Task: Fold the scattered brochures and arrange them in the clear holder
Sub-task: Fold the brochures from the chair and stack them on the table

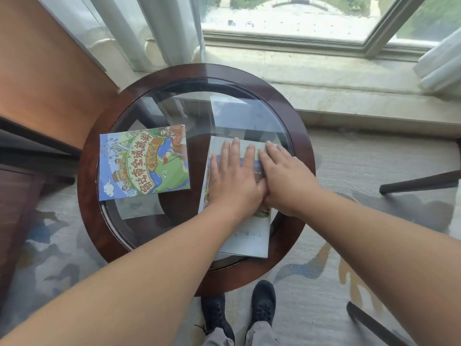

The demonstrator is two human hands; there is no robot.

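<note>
Both left hand (232, 176) and right hand (284, 178) press flat on brochure (249, 238) lying near-to-far.

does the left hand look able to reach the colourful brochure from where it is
Probably yes: the colourful brochure lies uncovered beside the left hand, nothing between them; that hand presses the pale brochure.

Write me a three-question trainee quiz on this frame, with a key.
1. True or false: the left hand and the right hand both press flat on the pale brochure.
2. The colourful brochure lies: A) under the left hand; B) left of the pale brochure, untouched; C) on the floor.
3. What fills the round table inside its wooden rim?

Key: 1 true; 2 B; 3 glass.
</note>
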